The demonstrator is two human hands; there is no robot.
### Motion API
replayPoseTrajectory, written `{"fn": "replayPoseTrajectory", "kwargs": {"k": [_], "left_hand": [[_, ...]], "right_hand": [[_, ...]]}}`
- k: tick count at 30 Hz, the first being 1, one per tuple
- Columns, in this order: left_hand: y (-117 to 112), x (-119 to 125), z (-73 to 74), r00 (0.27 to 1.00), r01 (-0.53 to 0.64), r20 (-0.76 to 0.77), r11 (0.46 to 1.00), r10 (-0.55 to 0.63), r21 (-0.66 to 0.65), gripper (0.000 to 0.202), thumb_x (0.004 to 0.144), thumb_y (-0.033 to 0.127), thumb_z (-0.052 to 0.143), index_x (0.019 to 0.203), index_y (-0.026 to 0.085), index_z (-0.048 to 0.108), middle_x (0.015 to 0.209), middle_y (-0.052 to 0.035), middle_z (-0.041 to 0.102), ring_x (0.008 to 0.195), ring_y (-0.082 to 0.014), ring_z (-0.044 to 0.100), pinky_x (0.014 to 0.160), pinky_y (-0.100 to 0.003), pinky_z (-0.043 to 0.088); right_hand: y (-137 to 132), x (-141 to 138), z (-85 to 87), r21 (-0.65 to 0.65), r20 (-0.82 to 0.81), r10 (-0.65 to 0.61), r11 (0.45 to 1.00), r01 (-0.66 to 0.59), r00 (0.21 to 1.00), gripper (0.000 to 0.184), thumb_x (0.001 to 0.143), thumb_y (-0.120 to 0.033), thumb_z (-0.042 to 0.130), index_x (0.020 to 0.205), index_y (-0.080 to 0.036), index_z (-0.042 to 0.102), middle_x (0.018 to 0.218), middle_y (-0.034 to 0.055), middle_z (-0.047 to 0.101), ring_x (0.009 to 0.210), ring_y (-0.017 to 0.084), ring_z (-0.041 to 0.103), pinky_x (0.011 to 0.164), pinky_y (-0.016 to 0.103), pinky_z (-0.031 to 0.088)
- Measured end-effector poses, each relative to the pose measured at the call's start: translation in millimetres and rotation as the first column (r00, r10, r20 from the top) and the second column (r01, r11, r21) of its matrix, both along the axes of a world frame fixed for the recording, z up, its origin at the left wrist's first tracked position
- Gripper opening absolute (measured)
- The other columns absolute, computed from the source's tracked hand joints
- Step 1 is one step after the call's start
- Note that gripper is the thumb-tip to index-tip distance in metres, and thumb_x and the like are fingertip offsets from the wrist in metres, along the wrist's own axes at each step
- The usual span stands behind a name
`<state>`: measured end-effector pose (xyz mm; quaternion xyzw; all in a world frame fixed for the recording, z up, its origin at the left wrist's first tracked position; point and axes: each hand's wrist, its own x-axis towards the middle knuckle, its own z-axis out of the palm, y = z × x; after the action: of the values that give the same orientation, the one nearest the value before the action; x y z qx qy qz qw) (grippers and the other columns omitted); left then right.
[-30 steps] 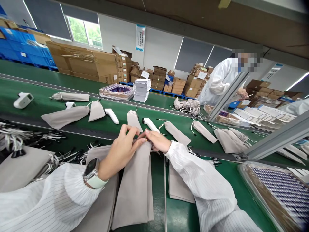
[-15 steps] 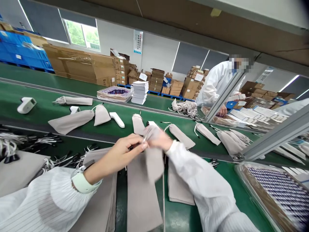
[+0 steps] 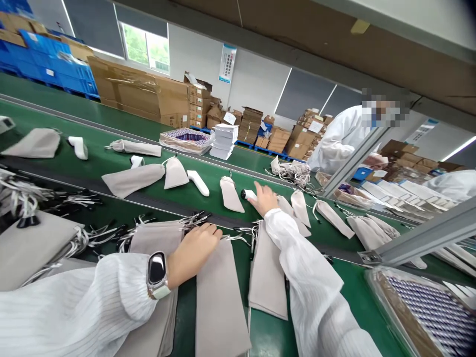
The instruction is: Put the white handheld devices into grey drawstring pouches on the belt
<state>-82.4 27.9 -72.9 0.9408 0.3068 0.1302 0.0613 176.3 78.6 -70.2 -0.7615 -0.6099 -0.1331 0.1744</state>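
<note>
My left hand (image 3: pixel 195 250) lies over the tops of grey drawstring pouches, fingers bent down and close together at the white cords; its fingertips are hidden. Below it a flat pouch (image 3: pixel 221 302) extends towards me, beside a pouch stack (image 3: pixel 154 297) on the left. On the green belt, my right hand (image 3: pixel 266 198) reaches to a white handheld device with a black end (image 3: pixel 248 195). Its thumb is at the device and its fingers are apart above it. Just right of that hand lies a filled pouch (image 3: pixel 301 208); to its left is another pouch (image 3: pixel 231 193).
More pouches (image 3: pixel 136 179) and white devices (image 3: pixel 199 183) lie along the belt. A metal post (image 3: pixel 420 238) slants across the right side, near a box of striped batteries (image 3: pixel 433 312). Across the belt stands a co-worker in white (image 3: pixel 334 136).
My hands were together on a grey pouch and have parted. The pouch is out of them; my left hand moved down to the pouch tops, my right onto the belt by a device.
</note>
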Motion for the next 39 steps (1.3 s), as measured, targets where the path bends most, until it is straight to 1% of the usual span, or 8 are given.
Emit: {"fn": "replayPoseTrajectory", "kwargs": {"k": [5, 9, 14, 22, 26, 31, 35, 39], "left_hand": [[1.2, -2.3, 8.4, 0.993, -0.004, -0.114, 1.0, 0.008, 0.031, 0.015, 0.082, 0.014, 0.038, 0.073, 0.015, 0.05, 0.077, -0.0065, 0.055, 0.081, -0.0247, 0.047, 0.067, -0.034, 0.034], [0.3, -3.8, 20.0, 1.0, 0.01, -0.027, 0.994, -0.013, -0.104, 0.016, 0.086, 0.024, 0.032, 0.079, 0.018, 0.045, 0.076, -0.0023, 0.053, 0.068, -0.0188, 0.05, 0.057, -0.028, 0.031], [2.9, -5.4, 34.4, 0.992, 0.115, 0.092, 0.933, -0.089, -0.342, 0.022, 0.083, 0.036, 0.039, 0.07, 0.018, 0.042, 0.067, 0.0015, 0.048, 0.067, -0.0153, 0.048, 0.057, -0.023, 0.029], [9.0, -7.7, 49.8, 0.964, 0.213, 0.232, 0.891, -0.126, -0.401, 0.017, 0.085, 0.029, 0.034, 0.076, 0.019, 0.044, 0.067, 0.0036, 0.045, 0.064, -0.0124, 0.043, 0.059, -0.021, 0.028], [9.0, -2.7, 45.1, 0.932, 0.298, 0.317, 0.874, -0.179, -0.384, 0.019, 0.086, 0.028, 0.03, 0.08, 0.019, 0.047, 0.077, 0.0018, 0.046, 0.072, -0.0125, 0.044, 0.066, -0.021, 0.031], [5.1, -1.0, 44.4, 0.888, 0.315, 0.436, 0.887, -0.149, -0.338, 0.019, 0.087, 0.027, 0.03, 0.085, 0.02, 0.047, 0.086, -0.0002, 0.042, 0.082, -0.0122, 0.043, 0.075, -0.022, 0.033], [6.8, -1.3, 43.9, 0.871, 0.151, 0.492, 0.948, 0.006, -0.279, 0.019, 0.084, 0.031, 0.035, 0.082, 0.019, 0.05, 0.086, -0.0014, 0.038, 0.074, -0.012, 0.043, 0.069, -0.022, 0.037], [13.8, -4.0, 45.4, 0.876, 0.044, 0.475, 0.969, 0.08, -0.245, 0.023, 0.083, 0.035, 0.034, 0.08, 0.019, 0.05, 0.087, -0.0021, 0.04, 0.072, -0.0127, 0.045, 0.065, -0.023, 0.037]], "right_hand": [[21.0, 3.4, -19.3, -0.251, -0.193, -0.021, 0.967, -0.028, 0.981, 0.062, 0.068, -0.017, 0.055, 0.125, -0.016, 0.03, 0.101, 0.0143, 0.057, 0.092, 0.024, 0.054, 0.078, 0.034, 0.038], [7.0, 12.0, 8.3, 0.138, -0.552, 0.186, 0.982, -0.131, 0.813, 0.07, 0.073, -0.021, 0.046, 0.13, -0.015, 0.006, 0.106, 0.0121, 0.053, 0.088, 0.019, 0.056, 0.077, 0.035, 0.041], [-29.6, -34.8, 40.8, 0.614, -0.611, 0.659, 0.744, -0.262, 0.439, 0.063, 0.071, -0.033, 0.05, 0.124, -0.028, 0.015, 0.123, 0.0079, 0.035, 0.1, 0.019, 0.05, 0.082, 0.037, 0.04], [-54.1, -60.9, 27.9, 0.58, -0.693, 0.644, 0.765, -0.281, 0.322, 0.045, 0.067, -0.035, 0.057, 0.105, -0.024, 0.036, 0.11, 0.0071, 0.043, 0.094, 0.019, 0.051, 0.083, 0.038, 0.04], [-60.2, -60.4, 57.5, 0.63, -0.75, 0.65, 0.759, -0.167, 0.127, 0.064, 0.065, -0.039, 0.058, 0.115, -0.035, 0.018, 0.117, 0.0042, 0.037, 0.095, 0.019, 0.05, 0.077, 0.038, 0.045], [-62.6, -71.2, 49.3, 0.42, -0.902, 0.421, 0.811, -0.407, -0.092, 0.047, 0.063, -0.053, 0.056, 0.099, -0.03, 0.035, 0.088, 0.0002, 0.051, 0.075, 0.015, 0.056, 0.058, 0.029, 0.048], [-67.0, -90.7, 27.8, 0.05, -0.983, 0.157, 0.73, -0.682, 0.096, 0.058, 0.073, -0.066, 0.019, 0.078, -0.019, 0.05, 0.068, 0.0019, 0.051, 0.055, 0.01, 0.051, 0.043, 0.022, 0.041], [-70.4, -95.7, 27.4, 0.01, -0.77, 0.392, 0.797, -0.604, 0.504, 0.058, 0.078, -0.059, 0.017, 0.071, -0.017, 0.056, 0.063, 0.0026, 0.051, 0.058, 0.012, 0.05, 0.055, 0.026, 0.042]]}}
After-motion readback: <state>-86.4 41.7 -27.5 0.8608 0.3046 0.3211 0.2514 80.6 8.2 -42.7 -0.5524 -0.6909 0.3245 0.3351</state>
